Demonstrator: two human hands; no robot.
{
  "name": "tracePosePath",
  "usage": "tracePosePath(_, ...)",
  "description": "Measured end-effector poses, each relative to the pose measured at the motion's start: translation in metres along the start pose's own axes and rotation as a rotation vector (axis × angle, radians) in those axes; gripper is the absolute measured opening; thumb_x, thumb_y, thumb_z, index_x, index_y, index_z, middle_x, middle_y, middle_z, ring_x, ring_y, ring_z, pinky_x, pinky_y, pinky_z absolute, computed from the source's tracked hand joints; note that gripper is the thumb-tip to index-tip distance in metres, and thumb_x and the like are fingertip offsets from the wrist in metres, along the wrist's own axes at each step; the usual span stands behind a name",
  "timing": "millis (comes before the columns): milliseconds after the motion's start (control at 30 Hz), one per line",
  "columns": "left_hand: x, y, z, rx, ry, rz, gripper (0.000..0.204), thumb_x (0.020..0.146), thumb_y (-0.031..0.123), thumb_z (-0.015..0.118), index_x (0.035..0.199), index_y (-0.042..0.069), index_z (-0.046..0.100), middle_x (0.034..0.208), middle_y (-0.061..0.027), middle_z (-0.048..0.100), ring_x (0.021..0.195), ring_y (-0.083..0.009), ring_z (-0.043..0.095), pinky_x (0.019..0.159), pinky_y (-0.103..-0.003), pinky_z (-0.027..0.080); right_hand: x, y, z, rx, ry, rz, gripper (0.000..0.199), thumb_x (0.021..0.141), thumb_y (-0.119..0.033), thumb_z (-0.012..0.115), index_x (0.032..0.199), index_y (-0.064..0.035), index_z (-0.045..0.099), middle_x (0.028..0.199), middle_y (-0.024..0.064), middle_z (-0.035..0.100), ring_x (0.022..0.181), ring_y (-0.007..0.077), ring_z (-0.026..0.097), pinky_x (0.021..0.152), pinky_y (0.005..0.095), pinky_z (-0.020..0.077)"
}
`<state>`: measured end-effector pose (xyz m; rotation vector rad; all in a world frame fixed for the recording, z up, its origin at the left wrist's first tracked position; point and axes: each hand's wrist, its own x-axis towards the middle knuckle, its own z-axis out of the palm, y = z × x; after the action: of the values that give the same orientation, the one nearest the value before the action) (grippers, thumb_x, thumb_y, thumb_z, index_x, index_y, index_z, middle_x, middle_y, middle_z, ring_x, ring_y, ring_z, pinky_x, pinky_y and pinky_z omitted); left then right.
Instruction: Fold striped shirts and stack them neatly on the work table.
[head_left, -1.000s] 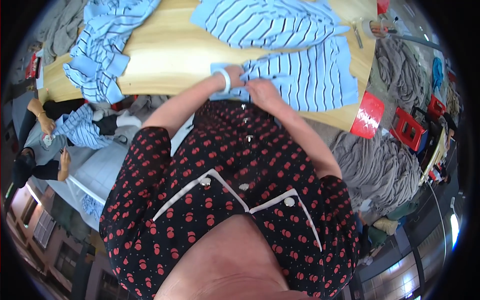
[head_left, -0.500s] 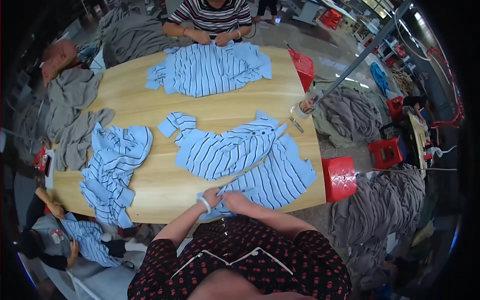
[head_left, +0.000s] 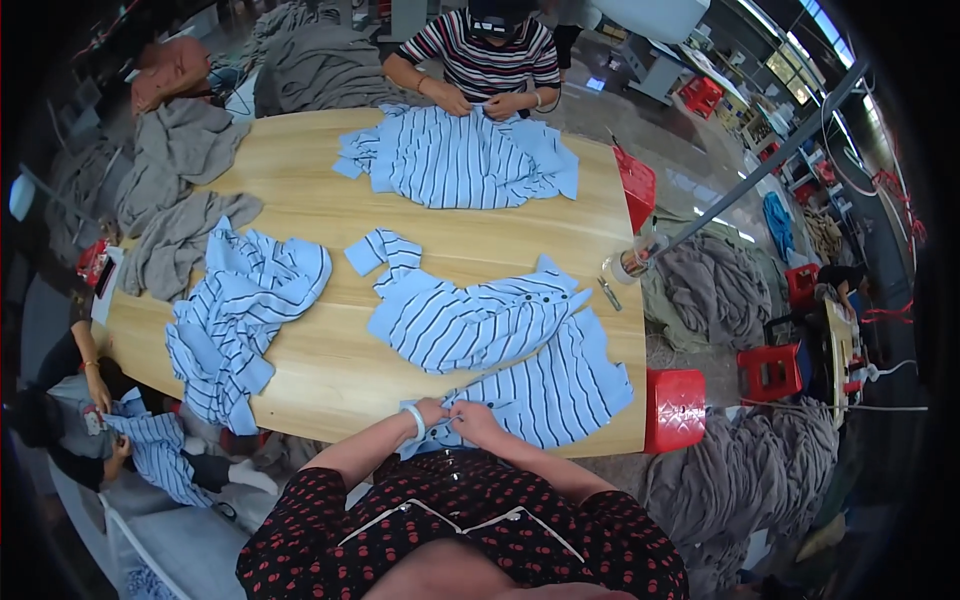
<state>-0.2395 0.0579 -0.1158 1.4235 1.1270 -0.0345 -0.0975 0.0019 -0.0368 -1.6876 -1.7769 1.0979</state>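
At the near edge of the table, a light blue knit garment with dark stripes (head_left: pixel 560 388) lies spread out. My left hand (head_left: pixel 431 411), with a pale band at its wrist, pinches the garment's near-left edge. Close beside it, my right hand (head_left: pixel 474 422) is closed on the same edge, its fingertips mostly hidden. Just beyond lies a matching striped cardigan (head_left: pixel 470 322) with dark buttons along its front band; neither hand touches it. More of the same striped knitwear (head_left: pixel 240 315) lies crumpled to the left.
Across the wooden table (head_left: pixel 300 190), a person handles another striped garment (head_left: pixel 450 160). A clear jar (head_left: pixel 628 266) and small metal snips (head_left: pixel 610 293) sit at the right edge. Red stools (head_left: pixel 675 410) and grey fabric heaps (head_left: pixel 740 480) stand beyond. Another person sits lower left.
The whole view has shifted, so the table's far side shows more. My hands stay together at the garment's edge, still closed on it. The lower-left person's arms have moved slightly.
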Motion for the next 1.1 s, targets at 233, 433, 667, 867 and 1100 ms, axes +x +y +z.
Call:
tracePosePath(233,-0.017,0.021,-0.003,0.148,0.008,-0.058,0.031,0.07,0.027,0.052,0.085,0.001,0.059,0.075,-0.0152,0.059,0.069,-0.0217,0.055,0.063,-0.031,0.042,-0.004,0.003,0.003,-0.15,0.034,-0.144,0.009,0.068,-0.008,0.049,0.072,-0.0015,0.053,0.068,0.0177,0.053,0.068,0.0347,0.052,0.06,0.0413,0.0417)
tracePosePath(433,-0.03,0.021,0.006,0.119,-0.035,0.048,0.04,0.069,0.038,0.048,0.078,0.0,0.059,0.079,-0.0235,0.056,0.078,-0.0347,0.054,0.069,-0.038,0.042,-0.011,0.007,0.01,-0.198,0.051,-0.176,0.007,0.068,-0.005,0.047,0.07,-0.002,0.053,0.067,0.0184,0.053,0.066,0.0352,0.052,0.059,0.042,0.0411)
tracePosePath(667,-0.028,0.004,0.033,0.121,0.272,0.252,0.037,0.073,0.029,0.047,0.085,-0.004,0.055,0.086,-0.0264,0.054,0.082,-0.0377,0.052,0.073,-0.04,0.04,-0.01,0.014,0.013,-0.21,0.027,-0.166,0.009,0.069,-0.007,0.046,0.068,-0.0012,0.053,0.067,0.0192,0.053,0.066,0.036,0.052,0.059,0.0426,0.0414)
tracePosePath(867,-0.037,0.034,0.012,0.143,0.224,0.227,0.027,0.072,0.02,0.044,0.089,0.001,0.054,0.087,-0.0245,0.054,0.082,-0.0392,0.05,0.073,-0.043,0.04,0.001,0.013,0.003,-0.228,0.077,-0.141,0.014,0.073,-0.012,0.046,0.066,-0.0008,0.05,0.064,0.0197,0.051,0.064,0.037,0.05,0.056,0.0431,0.04)
tracePosePath(1100,-0.045,0.031,0.011,0.071,0.248,0.233,0.021,0.072,0.019,0.045,0.079,0.0,0.049,0.071,-0.0232,0.053,0.07,-0.0383,0.051,0.061,-0.043,0.04,-0.003,0.009,0.006,-0.082,0.108,0.035,0.013,0.071,-0.014,0.05,0.076,-0.0047,0.059,0.07,0.0163,0.056,0.065,0.0331,0.054,0.059,0.0389,0.043)
